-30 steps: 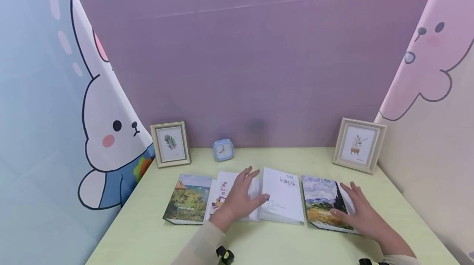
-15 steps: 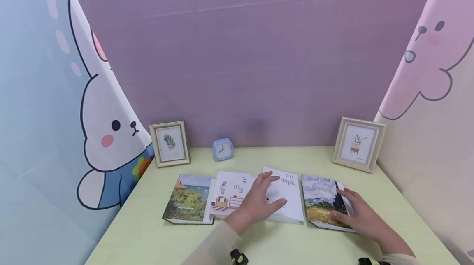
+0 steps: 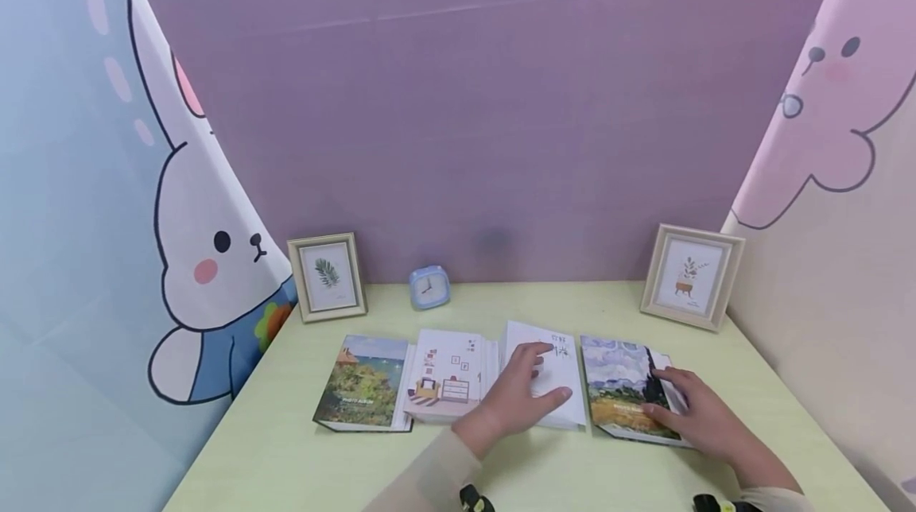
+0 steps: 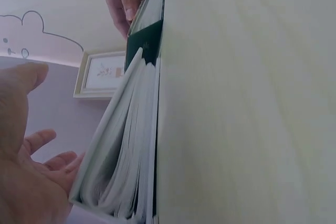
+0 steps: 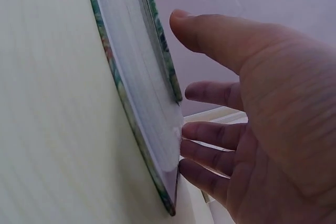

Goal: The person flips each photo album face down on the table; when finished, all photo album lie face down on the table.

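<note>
- Head: shows left hand (image 3: 511, 402) loose, thumb wide, over white album (image 3: 565, 375); cover mostly toward 2 o'clock, long axis near 12–6.
- Also shows right hand (image 3: 704, 418) nearest painted album (image 3: 619, 385), lying at 9 to 10 o'clock, long axis 11–5.
- Left wrist: shows wide grasp, white album at 3 o'clock; cannot tell contact.
- Right wrist: shows wide grasp, fingertips at page edge, painted album at 9 o'clock.

Desk (image 3: 580, 476) looks like smooth matt wood, faint grain. Landscape albums (image 3: 363, 385) (image 3: 619, 385) low in the frame: smooth printed card covers (image 3: 630, 365), papery pages (image 5: 137, 77). Blue clock (image 3: 429, 288) mid-frame seems plastic; purple backdrop (image 3: 465, 122) up top's matt, creased cloth.
</note>
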Demonstrator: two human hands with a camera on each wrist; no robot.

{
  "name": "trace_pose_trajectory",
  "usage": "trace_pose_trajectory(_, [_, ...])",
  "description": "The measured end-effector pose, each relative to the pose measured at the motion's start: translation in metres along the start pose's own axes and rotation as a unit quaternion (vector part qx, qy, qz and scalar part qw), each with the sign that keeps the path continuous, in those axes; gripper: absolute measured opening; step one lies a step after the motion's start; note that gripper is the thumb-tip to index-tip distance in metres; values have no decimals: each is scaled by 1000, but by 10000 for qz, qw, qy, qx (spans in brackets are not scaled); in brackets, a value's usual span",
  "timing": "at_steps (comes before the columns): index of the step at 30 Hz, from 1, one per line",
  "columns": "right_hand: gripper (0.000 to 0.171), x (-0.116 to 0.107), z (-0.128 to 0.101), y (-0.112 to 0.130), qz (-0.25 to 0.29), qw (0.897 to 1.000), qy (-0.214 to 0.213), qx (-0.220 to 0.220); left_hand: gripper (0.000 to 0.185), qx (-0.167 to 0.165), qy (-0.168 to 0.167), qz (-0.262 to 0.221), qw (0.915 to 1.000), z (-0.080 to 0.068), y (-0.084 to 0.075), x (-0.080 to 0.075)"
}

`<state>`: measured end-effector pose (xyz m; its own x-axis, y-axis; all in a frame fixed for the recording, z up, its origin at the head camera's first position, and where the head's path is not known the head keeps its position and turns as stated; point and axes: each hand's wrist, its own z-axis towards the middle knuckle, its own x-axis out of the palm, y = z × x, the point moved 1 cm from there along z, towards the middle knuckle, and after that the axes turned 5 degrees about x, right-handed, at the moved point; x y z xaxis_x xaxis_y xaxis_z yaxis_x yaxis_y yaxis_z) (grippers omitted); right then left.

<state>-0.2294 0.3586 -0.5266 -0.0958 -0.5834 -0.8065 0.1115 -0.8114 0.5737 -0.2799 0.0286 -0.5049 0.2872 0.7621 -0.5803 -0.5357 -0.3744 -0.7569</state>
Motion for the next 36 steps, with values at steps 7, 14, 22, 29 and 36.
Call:
trace_pose_trajectory(7, [72, 0, 0, -3, -1, 9997, -158, -192, 76, -107, 31, 331, 9994, 6, -10, 12])
trace_pose_trajectory(14, [71, 0, 1, -5, -60, 9998, -119, -167, 77, -336, 272, 107, 9990, 9, -20, 25])
trace_pose_trajectory(22, [72, -2, 1, -1, -90, 9998, -126, -84, 77, -466, 401, 16, 9981, 12, -25, 33])
trace_pose_trajectory(29, [67, -3, 3, -1, -184, 9995, -208, -157, 80, -747, 436, -208, 9960, 14, -30, 40])
trace_pose_trajectory(36, [66, -4, 2, -1, -190, 9994, -238, -189, 75, -757, 645, -291, 9946, 14, -29, 51])
